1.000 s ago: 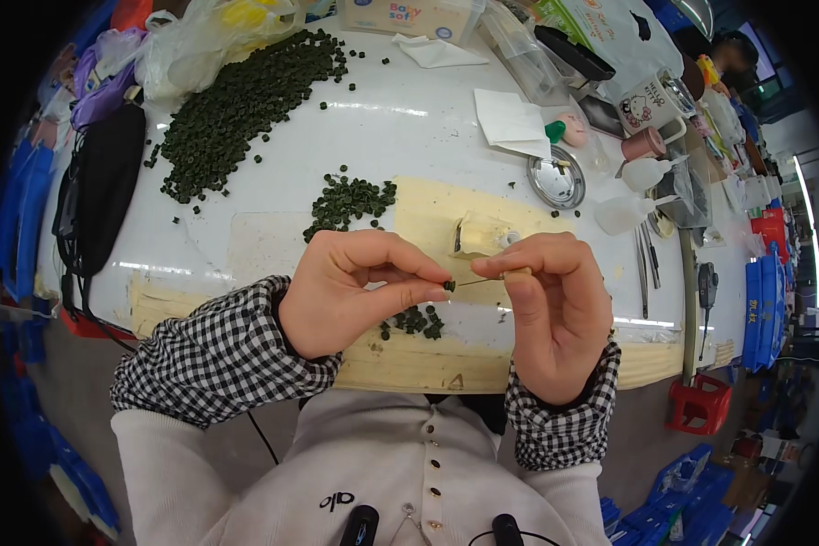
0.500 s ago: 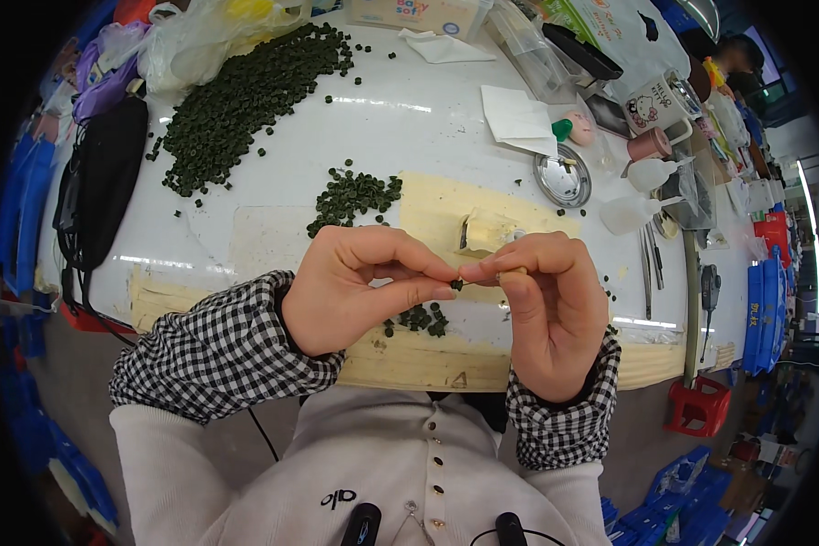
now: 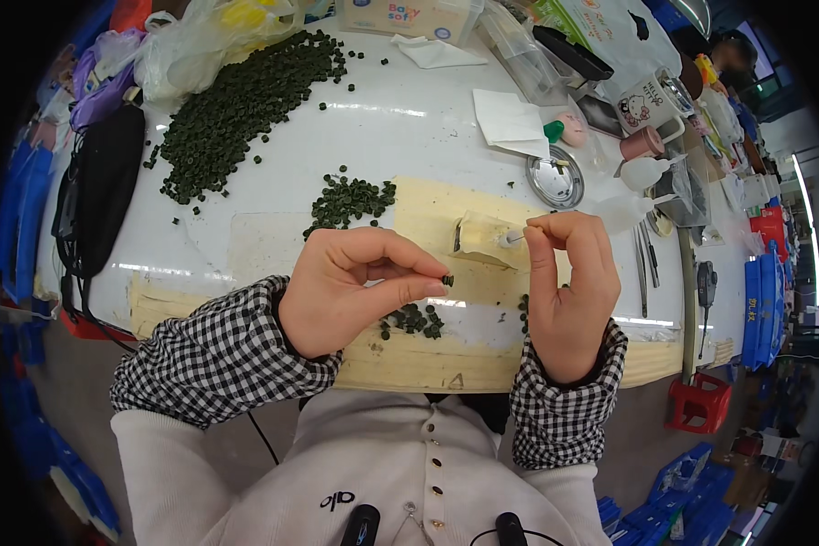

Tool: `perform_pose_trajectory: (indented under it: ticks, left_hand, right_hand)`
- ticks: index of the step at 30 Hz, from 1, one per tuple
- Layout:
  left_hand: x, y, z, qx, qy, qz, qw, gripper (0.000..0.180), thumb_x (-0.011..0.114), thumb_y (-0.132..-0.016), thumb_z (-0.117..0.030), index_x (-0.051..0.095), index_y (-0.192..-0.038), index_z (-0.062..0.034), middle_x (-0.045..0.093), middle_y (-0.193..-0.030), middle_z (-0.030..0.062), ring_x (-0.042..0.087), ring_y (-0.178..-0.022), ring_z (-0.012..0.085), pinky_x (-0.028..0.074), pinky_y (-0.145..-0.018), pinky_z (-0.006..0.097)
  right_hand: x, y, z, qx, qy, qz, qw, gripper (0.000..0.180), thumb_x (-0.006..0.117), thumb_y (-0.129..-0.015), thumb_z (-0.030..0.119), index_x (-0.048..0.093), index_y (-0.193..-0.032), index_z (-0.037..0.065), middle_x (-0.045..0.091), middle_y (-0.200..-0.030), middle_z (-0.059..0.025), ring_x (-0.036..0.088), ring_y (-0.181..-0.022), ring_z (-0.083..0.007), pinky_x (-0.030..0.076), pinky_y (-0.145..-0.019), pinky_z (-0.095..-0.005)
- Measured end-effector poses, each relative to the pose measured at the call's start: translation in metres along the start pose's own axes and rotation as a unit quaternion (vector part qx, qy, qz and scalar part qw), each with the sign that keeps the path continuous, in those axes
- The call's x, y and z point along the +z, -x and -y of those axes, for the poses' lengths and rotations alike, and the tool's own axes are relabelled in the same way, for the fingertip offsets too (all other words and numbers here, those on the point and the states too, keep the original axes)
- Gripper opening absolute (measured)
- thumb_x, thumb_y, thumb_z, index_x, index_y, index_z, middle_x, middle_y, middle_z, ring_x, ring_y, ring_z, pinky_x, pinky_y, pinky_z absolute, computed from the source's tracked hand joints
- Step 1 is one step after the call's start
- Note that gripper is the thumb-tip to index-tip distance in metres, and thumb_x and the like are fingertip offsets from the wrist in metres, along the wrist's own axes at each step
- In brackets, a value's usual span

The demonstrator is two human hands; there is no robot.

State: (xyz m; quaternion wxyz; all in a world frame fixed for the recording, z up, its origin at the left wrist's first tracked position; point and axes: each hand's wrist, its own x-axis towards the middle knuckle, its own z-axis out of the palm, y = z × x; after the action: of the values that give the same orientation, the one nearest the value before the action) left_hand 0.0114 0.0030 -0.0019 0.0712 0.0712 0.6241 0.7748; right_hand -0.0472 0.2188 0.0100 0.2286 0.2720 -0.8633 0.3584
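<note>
My left hand [image 3: 344,293] pinches a small dark green ring-shaped piece [image 3: 448,280] between thumb and fingertips. Off to the right, my right hand [image 3: 573,296] is closed on a thin pin-like tool [image 3: 519,237]. Its far end meets a small white spot on a cream-coloured block [image 3: 482,238], just beyond my hands; I cannot tell whether it goes in. Small loose green pieces [image 3: 413,321] lie below my left fingertips, and a few more sit beside my right wrist. A small heap of them [image 3: 350,202] rests beyond my left hand.
A large pile of green pieces [image 3: 237,114] spreads at the far left, beside a black pouch [image 3: 109,191]. To the right are a round metal lid [image 3: 555,177], folded tissue [image 3: 510,121], white squeeze bottles [image 3: 623,212], tweezers [image 3: 642,273] and a mug [image 3: 644,105].
My right hand has moved away from the left, toward the block, bringing the thin tool's end to the white spot. The left hand stays nearly in place, still pinching the green piece.
</note>
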Motion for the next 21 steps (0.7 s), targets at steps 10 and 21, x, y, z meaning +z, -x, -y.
perform_pose_trajectory:
  ticks: [10,21]
  left_hand:
    - [-0.001,0.001,-0.002,-0.007,0.014,-0.018,1.000,0.014,0.064,-0.085,0.009,0.065,-0.098,0.0061,0.069,-0.095,0.0135,0.067,-0.089,0.0155,0.055,-0.083,0.026]
    - [-0.001,0.001,0.000,-0.003,0.027,-0.010,1.000,0.014,0.064,-0.086,0.009,0.065,-0.099,0.0054,0.068,-0.096,0.0131,0.066,-0.090,0.0150,0.055,-0.083,0.027]
  right_hand:
    - [-0.019,0.017,0.037,0.019,-0.069,0.067,0.995,0.029,0.067,-0.080,-0.004,0.067,-0.108,-0.001,0.059,-0.087,-0.0112,0.056,-0.077,-0.0246,0.046,-0.067,-0.0320]
    - [0.002,0.032,0.040,0.001,-0.182,0.113,0.977,0.039,0.067,-0.078,-0.007,0.065,-0.117,-0.001,0.060,-0.089,-0.0100,0.055,-0.076,-0.0228,0.045,-0.066,-0.0296]
